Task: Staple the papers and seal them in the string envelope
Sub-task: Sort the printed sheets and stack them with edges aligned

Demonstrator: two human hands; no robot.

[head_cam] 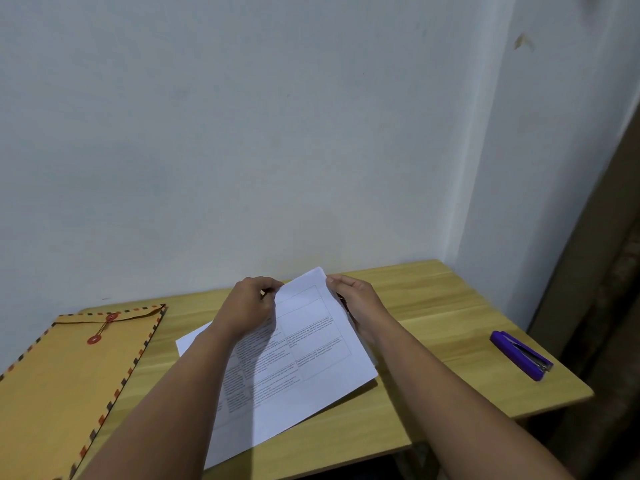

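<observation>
Your printed papers (pixel 304 344) sit mid-table, a small stack with table grids and text blocks on the top sheet, skewed diagonally so the far end tips up off the wooden table (pixel 433 306). The near end lies flat on the tabletop, running toward the front edge. Another white sheet (pixel 194 337) pokes out from under the stack on the left side, flat on the wood.

Your left hand (pixel 247 306) grips the stack's far left edge, fingers curled over and pinching the paper, thumb side hidden behind the sheet. Your right hand (pixel 356 303) holds the far right edge, fingers pressed together along the paper's side, pinching it; exact thumb position can't be told. Both hands lift that far end, papers between them. Both forearms come in from the bottom of the view, the left one crossing over the stack's near-left part.

The string envelope (pixel 69 372) lies flat on the table's left side, well apart from the papers, brown with a striped border, flap closed, string running between two red discs near its far end. The purple stapler (pixel 523 355) rests on the table's right side near the edge, untouched, well apart from your right hand. A pale wall (pixel 277 133) stands behind the table.
</observation>
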